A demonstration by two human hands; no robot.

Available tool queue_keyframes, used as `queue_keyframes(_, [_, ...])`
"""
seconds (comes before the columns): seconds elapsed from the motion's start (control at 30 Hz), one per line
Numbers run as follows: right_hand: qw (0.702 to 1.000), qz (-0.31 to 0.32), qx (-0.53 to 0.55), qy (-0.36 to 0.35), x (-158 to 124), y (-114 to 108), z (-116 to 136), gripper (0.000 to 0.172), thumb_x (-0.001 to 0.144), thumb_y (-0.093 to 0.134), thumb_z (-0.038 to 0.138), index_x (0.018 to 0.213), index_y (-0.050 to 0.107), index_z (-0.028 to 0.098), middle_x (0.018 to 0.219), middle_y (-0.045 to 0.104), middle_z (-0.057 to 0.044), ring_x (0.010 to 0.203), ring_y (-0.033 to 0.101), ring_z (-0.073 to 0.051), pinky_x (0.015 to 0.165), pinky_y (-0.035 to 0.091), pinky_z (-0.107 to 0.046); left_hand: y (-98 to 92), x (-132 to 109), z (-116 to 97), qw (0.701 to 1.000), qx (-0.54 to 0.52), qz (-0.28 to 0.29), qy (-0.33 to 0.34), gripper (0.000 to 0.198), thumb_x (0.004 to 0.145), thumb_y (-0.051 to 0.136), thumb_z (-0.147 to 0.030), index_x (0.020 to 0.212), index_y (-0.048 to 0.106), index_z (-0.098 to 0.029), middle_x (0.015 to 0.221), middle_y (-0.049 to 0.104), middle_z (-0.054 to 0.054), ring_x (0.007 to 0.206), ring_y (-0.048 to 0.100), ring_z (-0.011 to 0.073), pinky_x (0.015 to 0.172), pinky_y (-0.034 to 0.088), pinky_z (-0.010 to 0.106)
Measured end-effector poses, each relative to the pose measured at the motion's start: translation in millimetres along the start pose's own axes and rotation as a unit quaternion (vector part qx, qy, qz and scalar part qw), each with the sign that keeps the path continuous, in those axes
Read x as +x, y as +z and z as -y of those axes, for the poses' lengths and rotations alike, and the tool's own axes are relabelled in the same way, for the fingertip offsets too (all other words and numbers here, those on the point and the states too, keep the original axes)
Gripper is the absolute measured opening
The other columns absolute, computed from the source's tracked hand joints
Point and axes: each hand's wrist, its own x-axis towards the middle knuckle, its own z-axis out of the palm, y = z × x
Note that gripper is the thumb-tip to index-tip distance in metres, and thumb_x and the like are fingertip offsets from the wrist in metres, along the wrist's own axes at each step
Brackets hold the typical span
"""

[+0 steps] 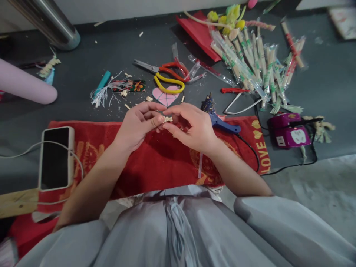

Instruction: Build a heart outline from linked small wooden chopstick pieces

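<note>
Over the upper edge of a red towel [155, 163], my left hand [136, 126] and my right hand [194, 124] meet at the fingertips. Both are closed on a small cream-coloured piece with a notched edge [168, 119], pinched between thumbs and fingers. Most of that piece is hidden by the fingers, so its full shape does not show. Just right of my right hand lies a blue glue gun [226, 125], its dark nozzle pointing away. Beyond the fingertips are a pink heart-shaped card [166, 97] and scissors [167, 74] with orange and yellow handles.
A phone [55, 157] with a white cable lies at left, near a steel cylinder [65, 37]. White threads [104, 92] and cream scraps litter the table. Wrapped sticks [250, 59] are heaped at back right, by a red envelope [198, 35]. A purple power socket [290, 131] stands at right.
</note>
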Motion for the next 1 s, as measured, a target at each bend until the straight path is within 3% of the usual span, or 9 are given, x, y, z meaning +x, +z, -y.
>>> queue_keyframes(0.13, [0.997,-0.045,0.027,-0.055,-1,4,-7,0.02,0.095,0.067,0.036,0.106,0.068,0.019,0.087,0.072,-0.002,0.076,0.064,-0.014,0.071,0.051,-0.027,-4.4,1,6,0.999,0.025,0.013,0.045,0.054,0.065,0.096,-0.05,0.102,0.07,-0.021,0.09,0.075,0.002,0.079,0.073,0.0158,0.072,0.062,0.026])
queue_keyframes(0.27, [0.997,-0.048,0.048,-0.044,0,3,-6,0.015,0.094,0.068,0.027,0.107,0.068,0.019,0.088,0.072,-0.001,0.077,0.065,-0.012,0.07,0.052,-0.024,-8.8,-1,9,0.988,0.054,0.007,0.147,0.042,0.074,0.094,-0.038,0.107,0.071,-0.028,0.098,0.077,-0.002,0.091,0.075,0.0144,0.081,0.063,0.023])
queue_keyframes(0.4, [0.995,-0.054,0.078,-0.021,0,1,-3,0.014,0.093,0.069,0.025,0.106,0.067,0.018,0.09,0.074,0.0,0.078,0.067,-0.011,0.068,0.054,-0.022,-5.8,-5,9,0.953,0.139,-0.013,0.269,0.035,0.082,0.087,-0.024,0.112,0.071,-0.032,0.101,0.076,-0.004,0.094,0.075,0.0119,0.084,0.063,0.02])
queue_keyframes(0.5, [0.994,-0.059,0.091,-0.01,-1,3,-4,0.012,0.093,0.069,0.026,0.102,0.065,0.02,0.09,0.074,0.0,0.08,0.069,-0.011,0.069,0.055,-0.023,-2.0,-10,9,0.924,0.199,-0.033,0.324,0.03,0.089,0.08,-0.021,0.115,0.07,-0.031,0.104,0.075,-0.004,0.095,0.075,0.0119,0.084,0.063,0.021])
queue_keyframes(0.77, [0.993,-0.073,0.094,-0.024,-3,5,-5,0.012,0.091,0.071,0.021,0.101,0.064,0.019,0.09,0.073,0.002,0.08,0.07,-0.01,0.075,0.057,-0.024,-0.8,-17,7,0.903,0.282,-0.052,0.318,0.021,0.098,0.07,-0.027,0.118,0.064,-0.028,0.109,0.075,-0.003,0.099,0.075,0.0127,0.088,0.063,0.024])
queue_keyframes(1.0, [0.992,-0.085,0.072,-0.066,-1,2,-4,0.007,0.092,0.069,0.018,0.099,0.069,0.017,0.093,0.076,-0.003,0.083,0.07,-0.012,0.073,0.058,-0.023,-2.5,-14,10,0.909,0.264,-0.047,0.32,0.025,0.095,0.074,-0.028,0.118,0.066,-0.03,0.107,0.076,-0.002,0.094,0.076,0.0142,0.086,0.066,0.026])
